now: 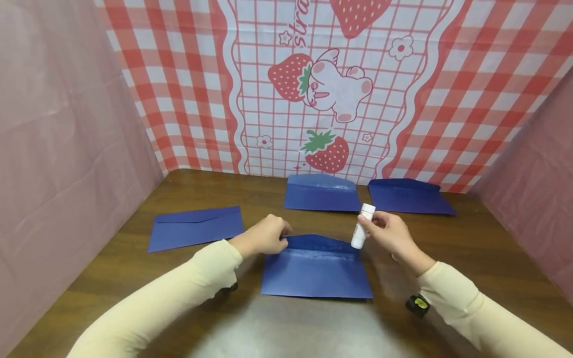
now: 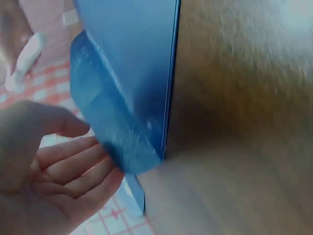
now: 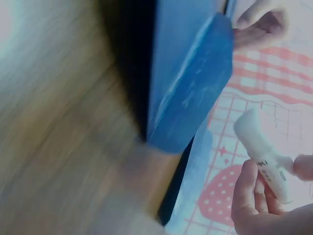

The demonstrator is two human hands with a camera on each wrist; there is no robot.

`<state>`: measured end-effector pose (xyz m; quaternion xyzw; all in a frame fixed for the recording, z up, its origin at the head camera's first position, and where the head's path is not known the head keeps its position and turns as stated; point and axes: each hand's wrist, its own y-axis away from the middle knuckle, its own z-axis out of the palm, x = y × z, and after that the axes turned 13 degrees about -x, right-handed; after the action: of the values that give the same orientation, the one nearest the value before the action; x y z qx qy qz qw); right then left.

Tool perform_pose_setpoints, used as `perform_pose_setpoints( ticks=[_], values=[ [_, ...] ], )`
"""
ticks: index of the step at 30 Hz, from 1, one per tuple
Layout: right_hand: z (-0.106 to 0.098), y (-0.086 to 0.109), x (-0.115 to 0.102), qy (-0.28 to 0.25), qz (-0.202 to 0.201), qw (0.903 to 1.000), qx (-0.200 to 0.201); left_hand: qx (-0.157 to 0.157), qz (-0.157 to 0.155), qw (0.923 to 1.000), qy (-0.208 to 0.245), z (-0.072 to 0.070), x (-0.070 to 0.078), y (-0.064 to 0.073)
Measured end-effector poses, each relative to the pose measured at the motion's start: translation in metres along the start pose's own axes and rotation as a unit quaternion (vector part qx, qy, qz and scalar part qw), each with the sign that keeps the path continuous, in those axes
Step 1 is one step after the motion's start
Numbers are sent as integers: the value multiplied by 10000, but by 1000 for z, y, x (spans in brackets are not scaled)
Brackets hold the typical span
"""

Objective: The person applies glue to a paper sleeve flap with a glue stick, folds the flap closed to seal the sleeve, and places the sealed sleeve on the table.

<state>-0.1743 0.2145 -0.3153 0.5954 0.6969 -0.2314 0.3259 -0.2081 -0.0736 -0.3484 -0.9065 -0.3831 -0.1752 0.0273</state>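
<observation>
A blue envelope (image 1: 315, 273) lies in front of me with its flap (image 1: 320, 243) raised at the far side. Whitish streaks run along the fold and over the flap (image 2: 115, 125) in the left wrist view. My left hand (image 1: 268, 234) is at the flap's left end, its loosely bent fingers (image 2: 80, 174) reaching behind the flap and the thumb near its edge. To the right, my right hand (image 1: 388, 231) pinches a white glue stick (image 1: 363, 226) between thumb and fingers, held tilted near the flap's right end. Printed letters show on the glue stick (image 3: 264, 156) in the right wrist view.
Another blue envelope (image 1: 197, 228) lies at the left with its flap down. Two more stand at the back: one envelope (image 1: 320, 196) with a streaked flap, one envelope (image 1: 409, 199) on the right. A strawberry-patterned cloth (image 1: 250, 99) hangs behind the wooden table (image 1: 483, 278).
</observation>
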Motion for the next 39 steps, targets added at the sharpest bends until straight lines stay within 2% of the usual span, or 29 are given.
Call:
perform_pose_setpoints(
  ticks=[3,7,9,11,13,14,16,18,20,23,26,29,31,33,35,37,39],
  values=[
    [4,-3,-3,-858,288,9938,-643,151,233,9990,-337,10,5,0],
    [10,-6,-8,-1963,353,9686,-1483,308,432,9912,-1215,20,12,10],
    [12,-9,-10,-2466,289,9522,-1778,293,624,9806,-1837,23,15,15],
    [15,-14,-10,-2896,236,9353,-2022,201,845,9660,-2436,25,17,20],
    [19,-18,-8,-3210,306,9201,-2224,96,1023,9537,-2825,26,20,24],
    [21,-21,-7,-3339,370,9130,-2315,50,1065,9495,-2950,26,21,25],
    [25,-25,-4,-3447,536,9039,-2477,0,1045,9486,-2989,27,22,27],
    [30,-27,0,-3364,718,9010,-2643,1,974,9503,-2958,29,24,27],
    [35,-27,4,-3167,861,9034,-2759,-4,906,9523,-2914,30,25,28],
    [43,-24,9,-2631,850,9176,-2855,-66,795,9552,-2850,32,26,28],
    [50,-18,13,-1940,665,9416,-2669,-170,626,9670,-2466,31,27,27],
    [54,-14,15,-1429,577,9567,-2469,-228,418,9853,-1638,26,29,22],
    [54,-13,15,-1369,632,9572,-2470,-256,267,9950,-930,22,31,15],
    [53,-15,14,-1435,731,9532,-2559,-279,103,9994,-155,19,33,6],
    [50,-17,13,-1545,809,9484,-2650,-382,-127,9971,639,16,36,-5],
    [48,-21,12,-1685,850,9421,-2771,-574,-462,9865,1465,16,39,-15],
    [46,-25,11,-1813,879,9369,-2857,-744,-796,9733,2021,16,41,-23]
  ],
)
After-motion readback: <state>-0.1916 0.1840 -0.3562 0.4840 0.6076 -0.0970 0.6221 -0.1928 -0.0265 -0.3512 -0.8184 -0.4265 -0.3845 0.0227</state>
